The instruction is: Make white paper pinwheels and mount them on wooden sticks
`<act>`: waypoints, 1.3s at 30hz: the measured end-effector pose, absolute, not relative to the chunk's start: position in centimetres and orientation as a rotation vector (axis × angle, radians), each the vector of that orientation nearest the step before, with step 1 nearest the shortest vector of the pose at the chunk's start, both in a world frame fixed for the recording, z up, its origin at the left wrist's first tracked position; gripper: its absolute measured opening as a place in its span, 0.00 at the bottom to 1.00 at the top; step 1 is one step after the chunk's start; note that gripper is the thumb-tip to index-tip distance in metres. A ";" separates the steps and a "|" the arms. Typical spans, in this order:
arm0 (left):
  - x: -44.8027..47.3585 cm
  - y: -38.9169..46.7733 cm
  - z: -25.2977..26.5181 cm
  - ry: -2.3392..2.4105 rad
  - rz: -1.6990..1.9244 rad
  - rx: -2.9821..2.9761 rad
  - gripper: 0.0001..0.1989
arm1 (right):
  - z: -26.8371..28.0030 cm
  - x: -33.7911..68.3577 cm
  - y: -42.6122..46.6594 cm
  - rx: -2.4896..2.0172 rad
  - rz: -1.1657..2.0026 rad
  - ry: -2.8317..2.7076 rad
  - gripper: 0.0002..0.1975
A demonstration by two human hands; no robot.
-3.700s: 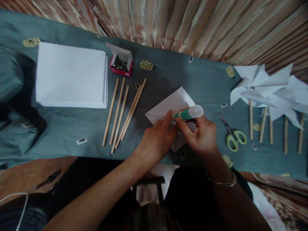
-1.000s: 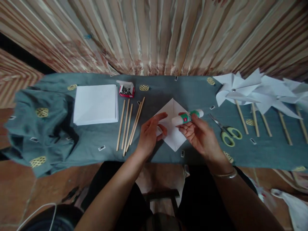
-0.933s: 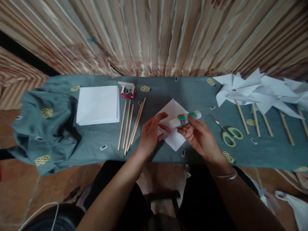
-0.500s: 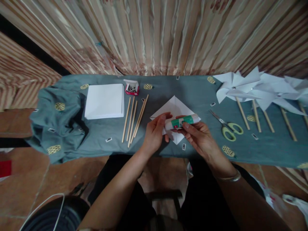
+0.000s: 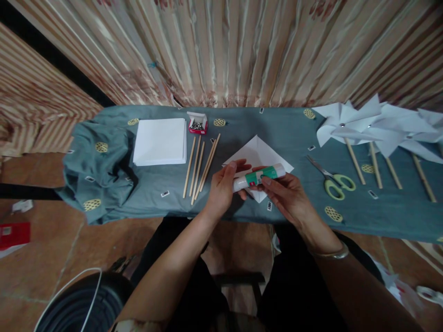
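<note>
A glue stick (image 5: 258, 177) with a green and white label lies tilted across my right hand (image 5: 289, 191), whose thumb presses it from the front. Its left end sits against my left hand (image 5: 223, 184). That hand is half curled, its fingers apart behind and below the stick, not visibly gripping it. Under both hands rests a square of white paper (image 5: 256, 147) with crease lines, one corner pointing away from me. My hands cover its middle. Whether the glue stick's cap is on, I cannot tell.
Left of the paper lie several wooden sticks (image 5: 194, 168), an open box of metal pins (image 5: 198, 124) and a stack of white paper (image 5: 159, 142). Green-handled scissors (image 5: 334, 180) lie to the right, before several white paper pinwheels (image 5: 346, 123). A patterned cloth (image 5: 166, 180) covers the table.
The view has shifted slightly left, so the table's things appear further right. The glue stick stays in my right hand, and my left fingers have spread a little.
</note>
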State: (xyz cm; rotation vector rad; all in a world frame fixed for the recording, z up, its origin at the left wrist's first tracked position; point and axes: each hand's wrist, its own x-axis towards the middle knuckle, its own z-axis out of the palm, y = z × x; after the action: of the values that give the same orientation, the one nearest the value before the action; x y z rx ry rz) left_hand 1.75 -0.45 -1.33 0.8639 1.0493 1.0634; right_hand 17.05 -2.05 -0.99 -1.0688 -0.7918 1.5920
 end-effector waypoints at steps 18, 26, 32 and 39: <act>0.5 -1.1 -1.3 1.053 1.077 0.888 0.31 | -1.6 15.7 -2.2 -1.029 1.617 -0.879 0.12; 0.2 -1.6 -1.3 0.977 1.047 0.810 0.28 | -2.5 14.7 -2.5 -1.096 1.601 -0.830 0.14; -2.0 -1.3 -1.4 1.071 1.040 0.906 0.23 | -2.4 15.5 -2.6 -1.183 1.514 -0.949 0.17; -10.5 0.1 -3.7 1.643 1.219 1.397 0.20 | -2.0 18.0 -2.6 -1.279 1.384 -1.040 0.15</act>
State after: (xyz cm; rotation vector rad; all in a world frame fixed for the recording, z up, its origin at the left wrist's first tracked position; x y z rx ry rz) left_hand -10.52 0.12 -3.69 1.3970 1.6433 1.2195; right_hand 17.96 -2.62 -2.01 -1.2791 -1.0398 1.3839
